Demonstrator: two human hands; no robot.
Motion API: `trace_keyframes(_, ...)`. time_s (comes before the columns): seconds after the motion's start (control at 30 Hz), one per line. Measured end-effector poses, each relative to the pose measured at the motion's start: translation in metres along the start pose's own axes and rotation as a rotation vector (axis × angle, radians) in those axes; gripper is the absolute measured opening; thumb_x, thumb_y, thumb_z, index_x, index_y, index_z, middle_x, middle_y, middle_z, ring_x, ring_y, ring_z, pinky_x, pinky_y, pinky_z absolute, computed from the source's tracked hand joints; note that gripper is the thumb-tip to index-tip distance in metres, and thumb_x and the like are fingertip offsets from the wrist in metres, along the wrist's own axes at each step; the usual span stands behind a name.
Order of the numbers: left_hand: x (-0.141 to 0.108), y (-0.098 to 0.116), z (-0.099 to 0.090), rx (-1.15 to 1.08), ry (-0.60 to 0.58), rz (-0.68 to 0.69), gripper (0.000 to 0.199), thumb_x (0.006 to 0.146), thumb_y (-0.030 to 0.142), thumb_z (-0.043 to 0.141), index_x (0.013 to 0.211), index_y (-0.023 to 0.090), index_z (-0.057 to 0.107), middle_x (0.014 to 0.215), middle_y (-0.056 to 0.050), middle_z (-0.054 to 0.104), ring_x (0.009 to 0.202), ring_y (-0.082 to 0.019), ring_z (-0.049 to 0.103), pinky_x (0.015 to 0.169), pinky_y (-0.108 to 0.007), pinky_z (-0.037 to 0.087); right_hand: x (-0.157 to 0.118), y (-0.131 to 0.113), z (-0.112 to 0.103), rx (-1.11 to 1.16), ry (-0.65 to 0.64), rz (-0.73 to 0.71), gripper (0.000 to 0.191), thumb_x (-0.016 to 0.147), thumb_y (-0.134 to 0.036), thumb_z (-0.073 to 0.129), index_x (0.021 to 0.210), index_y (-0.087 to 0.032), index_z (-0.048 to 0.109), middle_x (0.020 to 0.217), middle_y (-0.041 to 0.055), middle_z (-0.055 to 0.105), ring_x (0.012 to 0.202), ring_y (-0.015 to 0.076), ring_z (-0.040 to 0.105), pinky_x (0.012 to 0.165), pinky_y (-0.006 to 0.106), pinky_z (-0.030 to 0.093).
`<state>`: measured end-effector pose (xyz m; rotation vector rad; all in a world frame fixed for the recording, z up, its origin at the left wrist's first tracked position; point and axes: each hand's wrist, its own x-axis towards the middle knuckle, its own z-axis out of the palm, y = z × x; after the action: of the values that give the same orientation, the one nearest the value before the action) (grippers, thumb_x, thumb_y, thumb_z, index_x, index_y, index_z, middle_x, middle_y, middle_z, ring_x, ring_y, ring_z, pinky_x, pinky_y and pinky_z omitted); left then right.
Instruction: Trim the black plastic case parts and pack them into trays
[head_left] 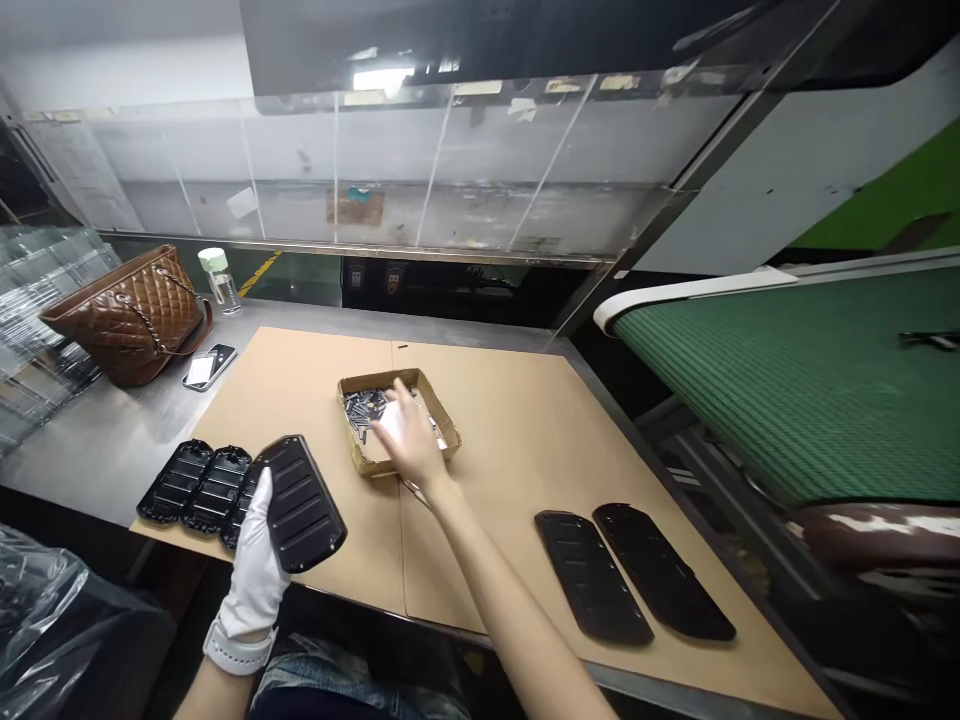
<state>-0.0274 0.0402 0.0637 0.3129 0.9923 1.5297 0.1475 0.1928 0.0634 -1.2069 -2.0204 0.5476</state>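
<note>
My left hand (pixel 257 575), in a white glove, grips a black ribbed plastic panel (pixel 304 505) by its left edge, with the thumb lying on its face. The panel is tilted up above the table's near edge. My right hand (pixel 409 435) is over a shallow cardboard box (pixel 373 466) and is smeared by motion. A white patch shows at its fingers; whether they hold anything cannot be made out. Inside the box lie many small dark strip-like parts (pixel 364 408). Beside my left hand, several similar black panels (pixel 215 488) lie in a row, one partly hidden behind the held panel.
Two more black panels (pixel 594 577) lie at the right on the cardboard-covered table (pixel 495 400). A brown quilted handbag (pixel 135 315), a phone (pixel 210 367) and a clear bottle (pixel 220 282) stand or lie at the back left. A green conveyor belt (pixel 810 380) runs along the right.
</note>
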Motion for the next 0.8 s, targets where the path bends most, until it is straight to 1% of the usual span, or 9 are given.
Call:
trace_keyframes(0.1, 0.002, -0.004, 0.004, -0.196, 0.115, -0.047, 0.035, 0.088, 0.034, 0.056, 0.119, 0.020, 0.063, 0.106, -0.007, 0.074, 0.103, -0.021, 0.068, 0.091, -0.034, 0.055, 0.031, 0.036, 0.007, -0.113, 0.032, 0.079, 0.058, 0.083, -0.055, 0.051, 0.124, -0.015, 0.056, 0.133, 0.0182, 0.054, 0.130, 0.0358, 0.041, 0.106, 0.060, 0.028)
trace_keyframes(0.2, 0.000, -0.011, 0.003, -0.234, 0.121, -0.082, 0.032, 0.089, 0.024, 0.051, 0.118, 0.015, 0.063, 0.104, -0.009, 0.074, 0.102, -0.020, 0.068, 0.087, -0.030, 0.057, 0.025, 0.050, 0.001, -0.119, 0.042, 0.063, 0.047, 0.083, -0.054, 0.053, 0.111, -0.018, 0.064, 0.128, 0.0163, 0.058, 0.127, 0.0359, 0.044, 0.106, 0.062, 0.027)
trace_keyframes(0.3, 0.000, -0.016, -0.002, -0.210, 0.093, -0.076, 0.029, 0.089, 0.022, 0.050, 0.113, 0.018, 0.064, 0.100, -0.007, 0.074, 0.099, -0.019, 0.069, 0.079, -0.026, 0.059, -0.010, 0.050, -0.016, -0.121, 0.144, 0.070, 0.044, 0.090, -0.048, 0.043, 0.119, -0.020, 0.059, 0.129, 0.0145, 0.057, 0.127, 0.0318, 0.045, 0.106, 0.058, 0.030)
trace_keyframes(0.37, 0.000, -0.018, -0.002, -0.209, 0.066, -0.062, 0.025, 0.089, 0.025, 0.050, 0.109, 0.021, 0.065, 0.095, -0.005, 0.074, 0.094, -0.018, 0.070, 0.073, -0.025, 0.060, -0.041, 0.052, -0.029, -0.096, 0.206, 0.101, 0.042, 0.091, -0.047, 0.043, 0.120, -0.021, 0.057, 0.124, 0.0135, 0.061, 0.121, 0.0299, 0.051, 0.103, 0.054, 0.036)
trace_keyframes(0.47, 0.000, -0.018, 0.003, -0.253, -0.003, -0.076, 0.021, 0.089, 0.033, 0.051, 0.098, 0.022, 0.066, 0.077, -0.004, 0.071, 0.075, -0.017, 0.069, 0.059, -0.024, 0.059, -0.086, 0.063, -0.038, -0.047, 0.125, 0.169, 0.038, 0.087, -0.047, 0.050, 0.114, -0.024, 0.061, 0.113, 0.0102, 0.067, 0.110, 0.0287, 0.059, 0.096, 0.050, 0.046)
trace_keyframes(0.57, -0.007, -0.019, 0.010, -0.343, -0.073, -0.057, 0.018, 0.088, 0.035, 0.054, 0.077, 0.022, 0.060, 0.053, 0.005, 0.053, 0.044, -0.008, 0.052, 0.039, -0.014, 0.047, -0.119, 0.081, -0.033, -0.073, 0.002, 0.250, 0.036, 0.083, -0.047, 0.053, 0.107, -0.023, 0.065, 0.110, 0.0097, 0.068, 0.107, 0.0305, 0.060, 0.092, 0.052, 0.049)
trace_keyframes(0.63, -0.015, -0.020, 0.015, -0.479, -0.116, -0.034, 0.022, 0.088, 0.029, 0.056, 0.068, 0.021, 0.051, 0.049, 0.008, 0.039, 0.036, -0.003, 0.038, 0.033, -0.007, 0.035, -0.132, 0.092, -0.024, -0.114, 0.004, 0.270, 0.035, 0.081, -0.047, 0.054, 0.103, -0.024, 0.067, 0.110, 0.0101, 0.067, 0.106, 0.0314, 0.060, 0.090, 0.054, 0.049)
trace_keyframes(0.7, -0.022, -0.022, 0.020, -0.644, -0.173, -0.046, 0.019, 0.090, 0.022, 0.052, 0.071, 0.019, 0.049, 0.051, 0.009, 0.034, 0.037, -0.001, 0.034, 0.032, -0.004, 0.029, -0.139, 0.097, -0.015, -0.154, 0.043, 0.259, 0.033, 0.081, -0.047, 0.053, 0.099, -0.025, 0.068, 0.110, 0.0101, 0.065, 0.104, 0.0315, 0.059, 0.090, 0.055, 0.048)
trace_keyframes(0.8, -0.028, -0.026, 0.027, -0.787, -0.251, -0.138, 0.013, 0.093, 0.017, 0.044, 0.086, 0.018, 0.054, 0.055, 0.008, 0.034, 0.039, -0.001, 0.037, 0.034, -0.005, 0.031, -0.143, 0.098, -0.005, -0.190, 0.099, 0.259, 0.032, 0.083, -0.046, 0.050, 0.095, -0.024, 0.069, 0.109, 0.0108, 0.064, 0.100, 0.0316, 0.058, 0.089, 0.057, 0.047)
